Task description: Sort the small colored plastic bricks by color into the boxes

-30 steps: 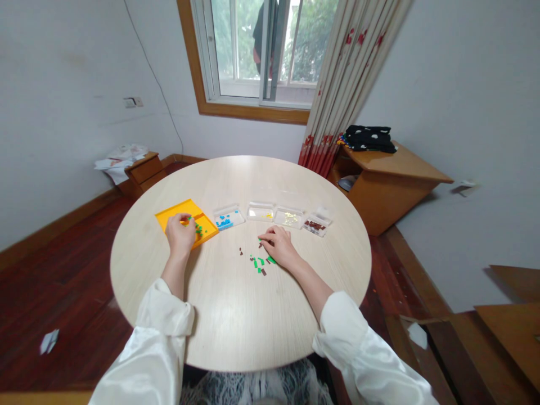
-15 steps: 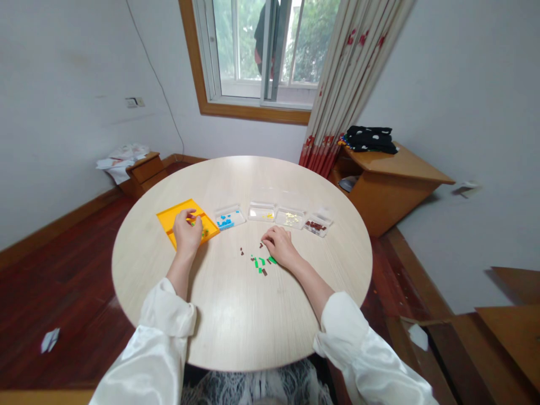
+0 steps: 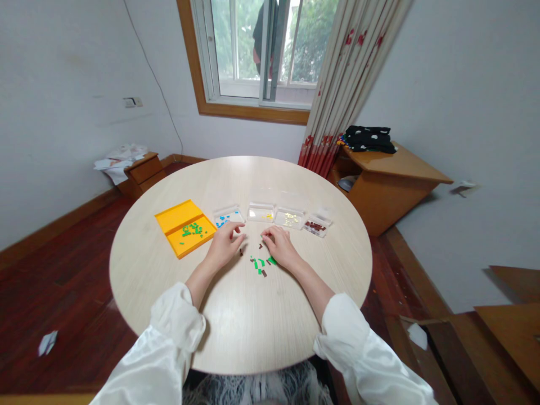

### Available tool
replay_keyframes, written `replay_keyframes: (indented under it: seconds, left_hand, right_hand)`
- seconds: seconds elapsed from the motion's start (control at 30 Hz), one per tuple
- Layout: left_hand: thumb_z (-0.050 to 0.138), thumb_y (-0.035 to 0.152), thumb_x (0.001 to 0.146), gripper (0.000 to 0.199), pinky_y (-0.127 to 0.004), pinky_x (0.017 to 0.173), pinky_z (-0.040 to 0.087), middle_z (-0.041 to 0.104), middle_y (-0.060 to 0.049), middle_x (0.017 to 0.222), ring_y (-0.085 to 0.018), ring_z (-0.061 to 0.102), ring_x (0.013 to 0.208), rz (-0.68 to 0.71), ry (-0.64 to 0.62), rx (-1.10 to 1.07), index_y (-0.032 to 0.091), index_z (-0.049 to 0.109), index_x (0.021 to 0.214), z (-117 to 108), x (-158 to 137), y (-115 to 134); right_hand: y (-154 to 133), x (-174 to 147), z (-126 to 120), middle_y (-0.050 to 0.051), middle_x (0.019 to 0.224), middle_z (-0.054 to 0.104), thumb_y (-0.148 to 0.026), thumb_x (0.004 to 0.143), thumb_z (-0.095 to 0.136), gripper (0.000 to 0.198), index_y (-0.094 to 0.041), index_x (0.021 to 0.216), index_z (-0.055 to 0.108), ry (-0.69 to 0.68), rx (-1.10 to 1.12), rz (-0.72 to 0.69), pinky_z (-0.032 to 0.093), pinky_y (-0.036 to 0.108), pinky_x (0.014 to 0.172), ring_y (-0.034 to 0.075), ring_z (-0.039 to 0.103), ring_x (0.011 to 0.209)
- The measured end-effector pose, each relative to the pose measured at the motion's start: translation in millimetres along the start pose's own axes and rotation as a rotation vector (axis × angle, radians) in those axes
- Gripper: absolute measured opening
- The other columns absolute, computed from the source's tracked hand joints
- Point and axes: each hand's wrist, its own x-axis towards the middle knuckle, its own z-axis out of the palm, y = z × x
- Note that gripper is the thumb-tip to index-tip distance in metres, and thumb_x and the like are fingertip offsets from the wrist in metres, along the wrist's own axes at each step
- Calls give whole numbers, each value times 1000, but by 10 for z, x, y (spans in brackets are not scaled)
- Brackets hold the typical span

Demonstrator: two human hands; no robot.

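My left hand [image 3: 224, 246] is over the table just left of the middle, thumb and fingers apart with nothing visible between them. Close by its thumb lie small brown building bricks [image 3: 241, 252]. My right hand [image 3: 279, 245] rests at the right of the loose pieces, its fingertips pinched together; whatever they hold is too small to make out. Below the right fingertips is another brown brick [image 3: 260, 246]. Several green bricks [image 3: 261, 262] and a few brown ones are scattered between and below the hands. An open yellow case [image 3: 179, 216] at the left holds green bricks [image 3: 193, 229].
Behind the hands stand clear trays: one with blue bricks [image 3: 228, 217], one with yellow bricks [image 3: 269, 216], one with cream bricks [image 3: 291, 219] and one with brown bricks [image 3: 315, 226]. The round table [image 3: 248, 332] has its near edge at my lap. A person [image 3: 260, 39] is outside the window.
My left hand has moved right from above the yellow case to beside the loose bricks, uncovering the green bricks in the case. My right hand has stayed nearly in place.
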Motion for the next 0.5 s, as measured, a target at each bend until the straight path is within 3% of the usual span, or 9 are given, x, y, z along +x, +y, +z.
replay_keyframes:
  seconds: [0.17, 0.5]
  left_hand:
    - [62, 22, 76, 24, -26, 64, 44, 64, -2, 82, -12, 50, 62, 42, -155, -50, 18, 64, 100, 63, -31, -14]
    - [62, 23, 77, 12, -24, 63, 44, 66, -2, 78, -12, 54, 66, 40, -247, -84, 16, 65, 87, 118, -72, 69]
  right_hand:
    - [-42, -9, -4, 4, 87, 63, -18, 86, 51, 9, -19, 82, 59, -16, 15, -25, 32, 35, 83, 19, 54, 90]
    - [-57, -25, 51, 1, 78, 64, -19, 85, 57, 8, -18, 79, 62, -77, 87, -95, 34, 31, 78, 15, 55, 78]
